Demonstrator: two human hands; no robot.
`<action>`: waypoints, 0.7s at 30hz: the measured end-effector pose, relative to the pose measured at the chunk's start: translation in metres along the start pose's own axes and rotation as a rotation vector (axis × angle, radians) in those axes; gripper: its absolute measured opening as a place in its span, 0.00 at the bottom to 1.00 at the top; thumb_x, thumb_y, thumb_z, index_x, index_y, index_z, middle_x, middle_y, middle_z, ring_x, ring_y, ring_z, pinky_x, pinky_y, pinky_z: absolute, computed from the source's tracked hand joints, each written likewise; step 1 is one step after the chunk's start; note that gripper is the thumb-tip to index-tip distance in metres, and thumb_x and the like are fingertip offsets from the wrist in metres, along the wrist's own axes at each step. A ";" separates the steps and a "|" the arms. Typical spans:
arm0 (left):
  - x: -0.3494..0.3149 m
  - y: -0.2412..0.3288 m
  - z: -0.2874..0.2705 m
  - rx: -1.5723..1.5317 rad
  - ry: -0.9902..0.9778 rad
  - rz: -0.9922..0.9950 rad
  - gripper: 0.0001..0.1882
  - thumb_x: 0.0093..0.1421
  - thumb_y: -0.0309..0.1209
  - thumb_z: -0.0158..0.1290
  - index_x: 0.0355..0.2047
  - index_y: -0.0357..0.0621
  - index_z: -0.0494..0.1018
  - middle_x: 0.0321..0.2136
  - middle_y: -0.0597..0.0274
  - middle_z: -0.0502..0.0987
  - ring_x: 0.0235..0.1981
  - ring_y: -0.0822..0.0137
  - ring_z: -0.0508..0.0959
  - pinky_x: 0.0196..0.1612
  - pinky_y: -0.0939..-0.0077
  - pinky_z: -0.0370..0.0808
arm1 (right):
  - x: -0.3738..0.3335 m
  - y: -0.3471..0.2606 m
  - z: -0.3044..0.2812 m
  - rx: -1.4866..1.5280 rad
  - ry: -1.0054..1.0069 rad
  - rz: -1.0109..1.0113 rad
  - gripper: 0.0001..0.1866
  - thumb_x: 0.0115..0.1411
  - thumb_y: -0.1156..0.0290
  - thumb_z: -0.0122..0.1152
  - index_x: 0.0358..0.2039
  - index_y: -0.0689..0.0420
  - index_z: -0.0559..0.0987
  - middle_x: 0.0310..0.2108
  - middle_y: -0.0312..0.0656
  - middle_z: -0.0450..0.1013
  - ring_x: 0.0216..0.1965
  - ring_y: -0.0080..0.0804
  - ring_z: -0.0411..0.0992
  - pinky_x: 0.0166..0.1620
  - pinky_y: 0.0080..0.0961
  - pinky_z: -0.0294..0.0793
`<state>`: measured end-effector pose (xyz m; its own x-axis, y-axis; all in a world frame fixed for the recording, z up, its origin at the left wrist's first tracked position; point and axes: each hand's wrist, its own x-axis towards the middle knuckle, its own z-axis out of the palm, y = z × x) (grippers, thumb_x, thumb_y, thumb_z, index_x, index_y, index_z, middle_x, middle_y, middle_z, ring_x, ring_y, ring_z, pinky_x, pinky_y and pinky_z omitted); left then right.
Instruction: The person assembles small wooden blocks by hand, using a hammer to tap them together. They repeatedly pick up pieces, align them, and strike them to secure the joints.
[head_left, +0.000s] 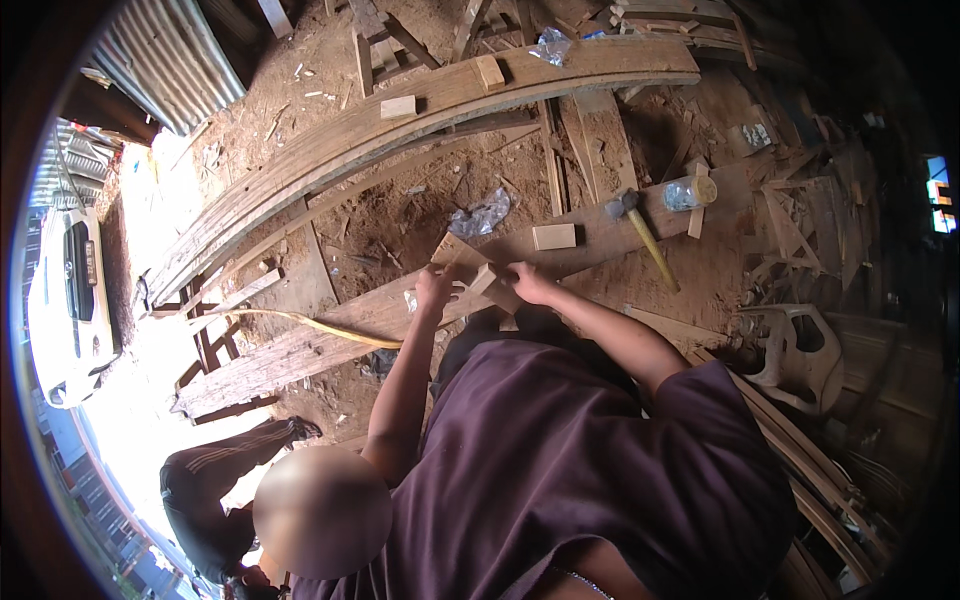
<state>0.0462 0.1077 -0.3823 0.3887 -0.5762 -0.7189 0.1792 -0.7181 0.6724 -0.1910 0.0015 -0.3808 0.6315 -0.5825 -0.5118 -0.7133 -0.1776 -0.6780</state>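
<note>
An open-air carpentry yard: planks [420,110], hammer [640,230], sawdust-strewn dirt floor [390,225].

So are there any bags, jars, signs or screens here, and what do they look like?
Clear plastic jar: lying on its side on the long plank, right of the hammer, with a tan lid.
Crumpled clear plastic bag: on the dirt just beyond the plank, above the hands.
Second crumpled clear bag: on the curved plank at the top.
Small bright panel: far right edge, blue and white; too small to tell whether screen or sign.
</note>
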 end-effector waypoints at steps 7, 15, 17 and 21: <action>0.011 0.000 -0.013 0.493 0.025 0.153 0.23 0.67 0.48 0.60 0.50 0.42 0.83 0.30 0.57 0.88 0.26 0.66 0.87 0.26 0.68 0.81 | -0.082 0.026 -0.008 0.256 0.342 -0.016 0.19 0.71 0.70 0.62 0.60 0.60 0.79 0.53 0.51 0.82 0.52 0.45 0.83 0.55 0.34 0.81; 0.026 0.003 -0.015 0.548 -0.015 0.075 0.26 0.65 0.50 0.63 0.52 0.43 0.82 0.32 0.57 0.88 0.25 0.67 0.87 0.22 0.71 0.81 | -0.272 0.217 0.015 0.264 0.530 0.612 0.18 0.66 0.61 0.62 0.53 0.53 0.85 0.44 0.50 0.85 0.43 0.43 0.85 0.49 0.38 0.82; 0.034 0.005 -0.028 0.467 -0.072 0.049 0.24 0.67 0.48 0.62 0.52 0.42 0.82 0.33 0.56 0.88 0.23 0.66 0.87 0.20 0.72 0.80 | -0.310 0.252 0.043 0.319 0.540 0.722 0.18 0.66 0.62 0.62 0.53 0.53 0.85 0.43 0.46 0.85 0.39 0.38 0.84 0.45 0.35 0.83; 0.004 0.098 -0.067 0.937 0.360 0.635 0.12 0.68 0.39 0.61 0.45 0.49 0.87 0.33 0.57 0.88 0.30 0.67 0.87 0.28 0.69 0.83 | -0.366 0.280 0.087 0.840 0.529 1.171 0.16 0.69 0.64 0.60 0.53 0.55 0.84 0.41 0.39 0.85 0.35 0.28 0.83 0.36 0.28 0.82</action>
<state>0.1261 0.0614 -0.3075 0.4278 -0.8969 -0.1122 -0.8103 -0.4355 0.3920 -0.5956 0.2338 -0.4297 -0.4507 -0.3101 -0.8370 -0.2302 0.9464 -0.2266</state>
